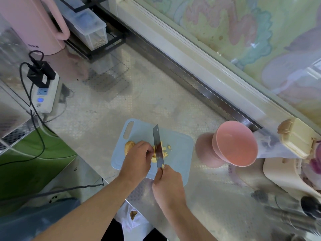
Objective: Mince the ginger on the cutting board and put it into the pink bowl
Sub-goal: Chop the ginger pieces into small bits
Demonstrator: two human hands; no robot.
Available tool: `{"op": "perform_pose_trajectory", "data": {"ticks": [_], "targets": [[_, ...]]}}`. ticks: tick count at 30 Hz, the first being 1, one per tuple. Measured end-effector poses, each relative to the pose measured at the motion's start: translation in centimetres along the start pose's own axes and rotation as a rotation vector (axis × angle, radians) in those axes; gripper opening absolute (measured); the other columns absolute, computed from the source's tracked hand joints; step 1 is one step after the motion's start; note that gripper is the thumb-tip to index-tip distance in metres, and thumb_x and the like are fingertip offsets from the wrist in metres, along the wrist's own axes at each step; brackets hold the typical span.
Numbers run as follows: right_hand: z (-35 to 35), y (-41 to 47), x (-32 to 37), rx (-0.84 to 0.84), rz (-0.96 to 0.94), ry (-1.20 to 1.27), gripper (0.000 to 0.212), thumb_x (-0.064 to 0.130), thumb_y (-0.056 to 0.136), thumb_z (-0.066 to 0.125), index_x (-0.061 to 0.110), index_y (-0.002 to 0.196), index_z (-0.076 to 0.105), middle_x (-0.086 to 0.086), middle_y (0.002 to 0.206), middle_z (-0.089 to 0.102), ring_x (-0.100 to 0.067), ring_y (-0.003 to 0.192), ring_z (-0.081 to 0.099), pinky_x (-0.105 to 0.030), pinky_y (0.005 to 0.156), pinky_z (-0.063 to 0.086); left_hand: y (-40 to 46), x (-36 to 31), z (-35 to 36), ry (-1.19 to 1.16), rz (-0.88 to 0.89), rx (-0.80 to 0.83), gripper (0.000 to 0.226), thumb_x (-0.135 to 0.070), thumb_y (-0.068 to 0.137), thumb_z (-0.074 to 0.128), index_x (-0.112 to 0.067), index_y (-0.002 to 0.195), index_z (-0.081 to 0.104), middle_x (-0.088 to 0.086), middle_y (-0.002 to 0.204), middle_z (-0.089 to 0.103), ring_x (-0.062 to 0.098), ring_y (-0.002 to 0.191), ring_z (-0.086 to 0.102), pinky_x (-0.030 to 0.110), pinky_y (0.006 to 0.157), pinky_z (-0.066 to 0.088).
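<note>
A light blue cutting board [178,146] lies on the steel counter. On it, my left hand [137,159] presses down on a yellow ginger piece [129,146], most of which it hides. My right hand [167,182] grips the handle of a cleaver [158,146], whose blade stands edge-down on the board just right of my left fingers. Small cut ginger bits [165,148] lie right of the blade. The pink bowl [234,143] stands empty to the right of the board.
A pink kettle [33,23] and a white power strip [44,91] with black cables sit at the left. A clear container rack [90,26] is at the back. A beige tray [284,173] and dark utensils [295,211] lie at the right. A plastic bag [132,218] hangs below the counter edge.
</note>
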State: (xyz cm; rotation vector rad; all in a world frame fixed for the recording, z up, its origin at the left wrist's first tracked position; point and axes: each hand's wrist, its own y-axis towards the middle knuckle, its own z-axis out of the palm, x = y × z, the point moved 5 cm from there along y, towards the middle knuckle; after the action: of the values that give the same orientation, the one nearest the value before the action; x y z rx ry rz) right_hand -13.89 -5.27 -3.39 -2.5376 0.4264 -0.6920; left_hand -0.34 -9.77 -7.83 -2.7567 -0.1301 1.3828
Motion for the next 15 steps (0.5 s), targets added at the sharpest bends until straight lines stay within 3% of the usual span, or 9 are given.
{"op": "perform_pose_trajectory", "data": {"ticks": [8,15], "targets": [[-0.16,0.35,0.43,0.054,0.027,-0.038,0.02,0.022,0.099,0.041,0.013,0.087,0.055,-0.004,0.084,0.063,-0.022,0.069,0.055,-0.025,0.046,0.032,0.09,0.12,0.02,-0.005,0.0,0.005,0.015,-0.001,0.095,0.066,-0.014,0.087,0.068,-0.009,0.088,0.063,0.011,0.083,0.062,0.042,0.074,0.058],[0.55,0.95,0.62,0.118,0.08,-0.047,0.009,0.015,0.093,0.047,0.015,0.085,0.051,0.003,0.075,0.05,-0.023,0.071,0.052,-0.027,0.047,0.032,-0.04,0.0,0.0,-0.018,-0.002,0.007,0.017,-0.001,0.095,0.066,-0.016,0.086,0.068,-0.011,0.089,0.063,0.01,0.085,0.062,0.041,0.076,0.057]]}}
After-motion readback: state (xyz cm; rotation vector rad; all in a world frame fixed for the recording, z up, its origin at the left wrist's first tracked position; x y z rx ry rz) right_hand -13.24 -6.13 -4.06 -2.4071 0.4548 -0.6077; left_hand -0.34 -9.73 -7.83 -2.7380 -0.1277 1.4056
